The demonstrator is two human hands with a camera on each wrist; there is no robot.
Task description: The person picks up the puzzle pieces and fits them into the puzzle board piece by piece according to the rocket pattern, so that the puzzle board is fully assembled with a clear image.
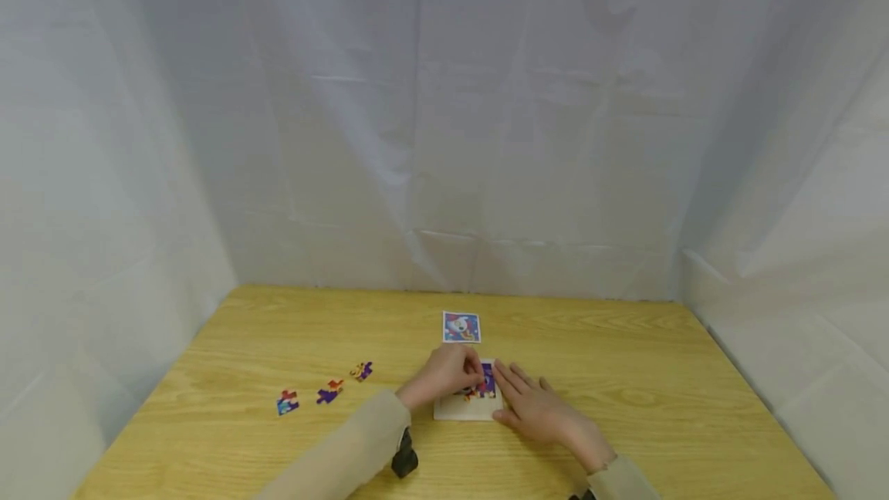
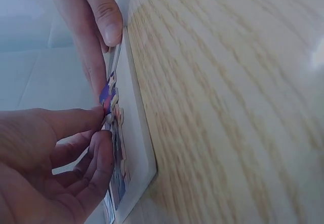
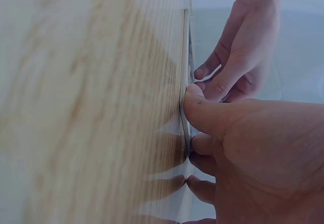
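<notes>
A puzzle piece (image 2: pixel 108 96) is pinched by the left hand (image 1: pixel 444 375) just over the puzzle tray (image 1: pixel 458 407), which is steadied by the flat, straight-fingered right hand (image 1: pixel 538 407) beside it.

A light wooden desk (image 1: pixel 625 376) carries 1 small picture card (image 1: pixel 461 327) near the middle of its far edge. 3 loose puzzle pieces (image 1: pixel 327 392) lie in a diagonal row toward the left edge. White sheeting (image 1: pixel 444 114) encloses the desk on 3 sides.
</notes>
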